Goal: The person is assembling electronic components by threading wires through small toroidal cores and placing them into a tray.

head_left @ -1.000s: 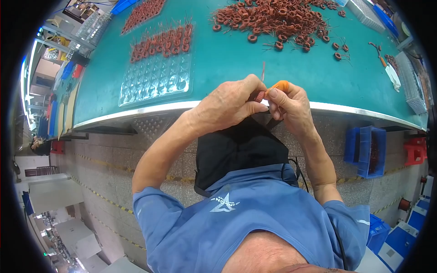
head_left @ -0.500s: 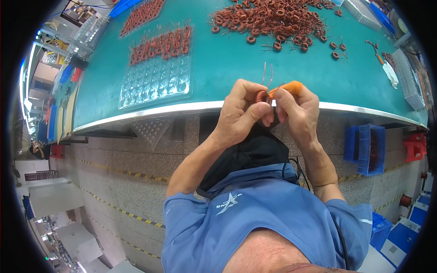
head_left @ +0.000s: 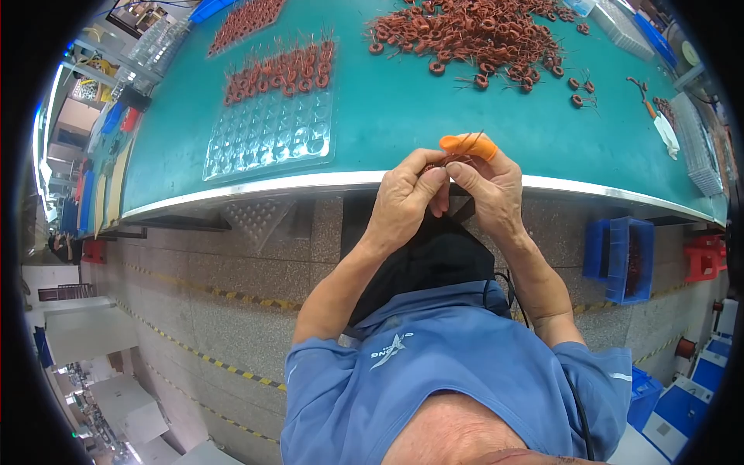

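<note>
In front of my body, just over the table's near edge, my left hand [head_left: 401, 203] pinches a ring-shaped coil wound with copper-red wire [head_left: 430, 167]. Most of the coil is hidden behind the fingers. Its thin wire leads [head_left: 473, 140] stick up across an orange finger cot [head_left: 457, 145] on my right index finger. My right hand [head_left: 494, 195] is closed at the coil's side, thumb and index finger on the leads. The two hands' fingertips meet around the coil.
On the green table [head_left: 372, 116], left, lies a clear plastic tray [head_left: 267, 147], its far rows holding coils [head_left: 283, 77]. A heap of coils [head_left: 480, 35] lies far centre. An orange-handled tool [head_left: 649, 108] is at right. Below the table edge stands a blue bin [head_left: 629, 260].
My right hand has turned, bringing the orange-tipped finger across the top. The leads, upright before, now slant right over that finger. The coil has sunk deeper between the fingers.
</note>
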The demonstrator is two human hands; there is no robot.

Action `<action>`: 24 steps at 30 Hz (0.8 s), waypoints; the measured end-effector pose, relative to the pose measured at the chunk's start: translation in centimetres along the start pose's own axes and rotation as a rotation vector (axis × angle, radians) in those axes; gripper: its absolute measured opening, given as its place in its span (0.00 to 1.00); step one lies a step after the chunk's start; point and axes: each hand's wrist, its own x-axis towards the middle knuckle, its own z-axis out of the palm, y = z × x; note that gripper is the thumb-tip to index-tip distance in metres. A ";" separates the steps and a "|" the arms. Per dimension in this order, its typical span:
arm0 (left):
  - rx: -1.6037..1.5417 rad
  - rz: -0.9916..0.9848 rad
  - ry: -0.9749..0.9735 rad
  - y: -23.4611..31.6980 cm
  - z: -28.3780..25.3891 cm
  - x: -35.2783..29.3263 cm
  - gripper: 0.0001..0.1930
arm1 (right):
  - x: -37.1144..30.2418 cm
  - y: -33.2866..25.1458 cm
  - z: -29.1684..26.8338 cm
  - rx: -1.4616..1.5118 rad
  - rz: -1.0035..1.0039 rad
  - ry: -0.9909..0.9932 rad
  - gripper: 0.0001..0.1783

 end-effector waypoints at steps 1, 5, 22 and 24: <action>-0.002 -0.005 0.003 -0.1 -0.1 -0.1 0.12 | 0.0 0.3 -0.1 0.012 -0.002 0.012 0.15; 0.177 -0.018 0.029 -0.4 -0.3 0.2 0.12 | 0.3 0.8 -0.1 0.070 -0.003 0.011 0.13; 0.257 0.199 0.532 3.7 -16.6 3.5 0.07 | 12.7 1.3 -12.3 -1.659 -0.436 -0.107 0.17; 0.509 0.241 0.599 3.0 -21.3 4.4 0.07 | 13.6 2.1 -12.6 -1.648 -0.504 -0.123 0.17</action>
